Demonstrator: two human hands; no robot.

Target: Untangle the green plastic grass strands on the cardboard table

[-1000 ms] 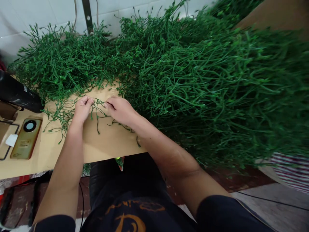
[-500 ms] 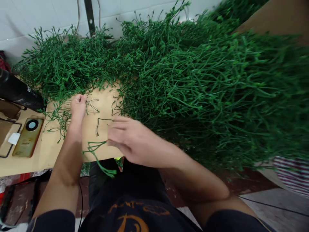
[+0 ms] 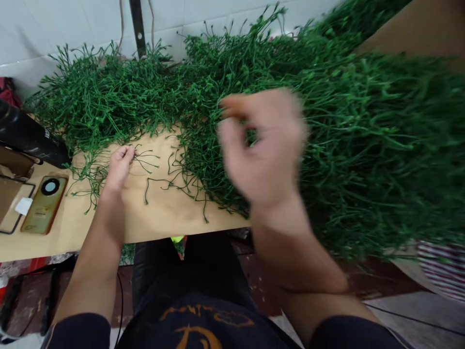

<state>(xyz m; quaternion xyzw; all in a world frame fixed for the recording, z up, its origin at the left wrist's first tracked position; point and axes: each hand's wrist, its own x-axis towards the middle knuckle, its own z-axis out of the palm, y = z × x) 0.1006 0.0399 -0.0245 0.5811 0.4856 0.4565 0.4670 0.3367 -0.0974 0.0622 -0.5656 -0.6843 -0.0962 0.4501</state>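
Observation:
My left hand is closed in a pinch on a few thin green plastic-looking stems, whose forked ends stick out to the right just above the board. Over the large heap of green stems, my right hand is raised and smeared by motion. Its fingers look curled, with a gap between thumb and forefinger, but whether they hold anything does not show. Loose stems lie left of my left hand, and a dark bent stem lies on the brown board between my hands.
At the left are a black bottle lying tilted, a gold phone face down and an open small box. More green stems are heaped along the tiled wall. A brown cardboard flap rises at the upper right.
My right hand has swung up and right, from low over the board to above the heap. The green stems beside it have left the board's front edge. My left hand has barely moved.

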